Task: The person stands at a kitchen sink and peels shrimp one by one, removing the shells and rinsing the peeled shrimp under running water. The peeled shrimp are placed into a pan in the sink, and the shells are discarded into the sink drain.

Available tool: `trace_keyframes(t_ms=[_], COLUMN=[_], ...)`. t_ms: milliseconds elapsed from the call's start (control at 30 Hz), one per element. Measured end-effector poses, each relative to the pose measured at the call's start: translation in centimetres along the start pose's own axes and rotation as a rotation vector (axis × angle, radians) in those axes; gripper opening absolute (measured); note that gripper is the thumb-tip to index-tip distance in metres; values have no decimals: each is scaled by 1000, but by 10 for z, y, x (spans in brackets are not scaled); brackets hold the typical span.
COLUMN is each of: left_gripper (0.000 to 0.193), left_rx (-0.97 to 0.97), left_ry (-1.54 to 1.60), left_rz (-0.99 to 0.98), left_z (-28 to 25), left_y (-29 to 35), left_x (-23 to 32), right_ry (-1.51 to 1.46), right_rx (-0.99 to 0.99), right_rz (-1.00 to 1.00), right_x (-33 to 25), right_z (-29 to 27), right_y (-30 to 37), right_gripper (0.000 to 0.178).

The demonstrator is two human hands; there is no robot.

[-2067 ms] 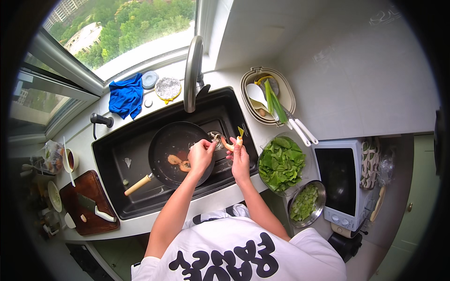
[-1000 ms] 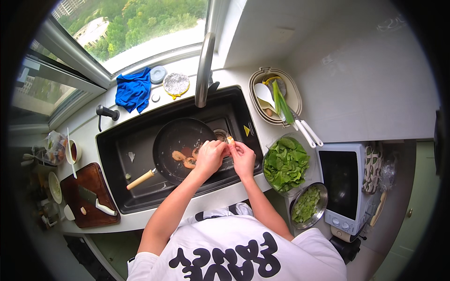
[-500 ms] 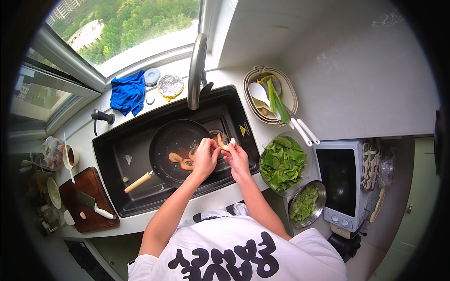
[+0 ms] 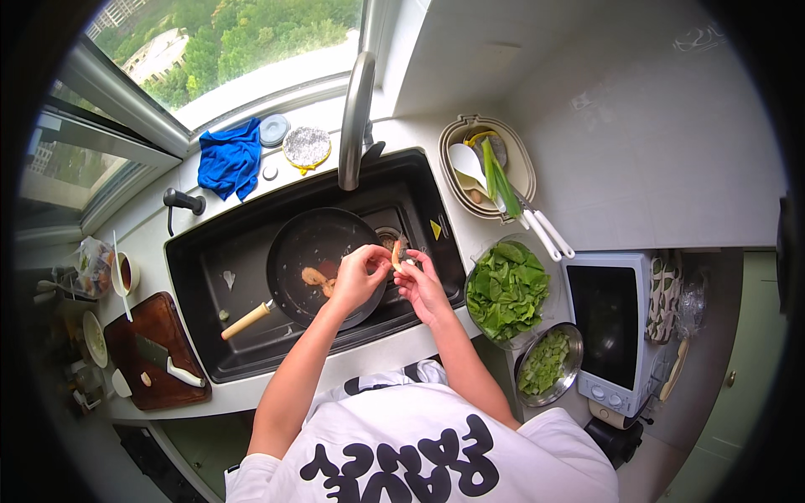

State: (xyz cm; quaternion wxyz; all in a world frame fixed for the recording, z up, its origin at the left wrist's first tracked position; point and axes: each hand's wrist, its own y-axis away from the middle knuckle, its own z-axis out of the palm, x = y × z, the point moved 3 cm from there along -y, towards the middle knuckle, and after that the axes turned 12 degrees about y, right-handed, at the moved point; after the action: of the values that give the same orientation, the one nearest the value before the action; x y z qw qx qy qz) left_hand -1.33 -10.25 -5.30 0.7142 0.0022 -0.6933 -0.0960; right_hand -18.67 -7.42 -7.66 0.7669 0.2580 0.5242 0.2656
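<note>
Two bare hands of yours meet above the right part of the black sink [image 4: 239, 251], and one shrimp [image 4: 397, 254] is between them, just right of the frying pan [image 4: 293, 243]. Your right hand [image 4: 424, 287] grasps the shrimp between thumb and fingers. Your left hand [image 4: 360, 275] has its fingertips drawn together at the shrimp's left side; you cannot tell from this view whether they grip it or only touch it. Below your left hand, more shrimp [image 4: 316, 278] lie in the pan, whose wooden handle [image 4: 246, 321] points near and left. The faucet [image 4: 357, 117] arches over the sink's far edge. To your right, leafy greens [image 4: 507, 292] fill a bowl, with chopped greens [image 4: 544, 362] in a metal bowl [image 4: 578, 355] nearer you. At left, a knife [image 4: 184, 373] lies on a brown cutting board [image 4: 178, 396].
</note>
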Motion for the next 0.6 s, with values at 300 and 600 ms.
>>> trace_keyframes(t_ms=[300, 600], left_gripper=[18, 16], left_rx=[159, 46], left_ry=[-348, -570], left_rz=[223, 452], left_z=[26, 17], left_y=[7, 10], left_x=[13, 21], right_ry=[-62, 389], right_rx=[-28, 74], right_rz=[30, -40], right_x=[2, -7], right_z=[-2, 9], right_y=[1, 5], right_gripper=[21, 33])
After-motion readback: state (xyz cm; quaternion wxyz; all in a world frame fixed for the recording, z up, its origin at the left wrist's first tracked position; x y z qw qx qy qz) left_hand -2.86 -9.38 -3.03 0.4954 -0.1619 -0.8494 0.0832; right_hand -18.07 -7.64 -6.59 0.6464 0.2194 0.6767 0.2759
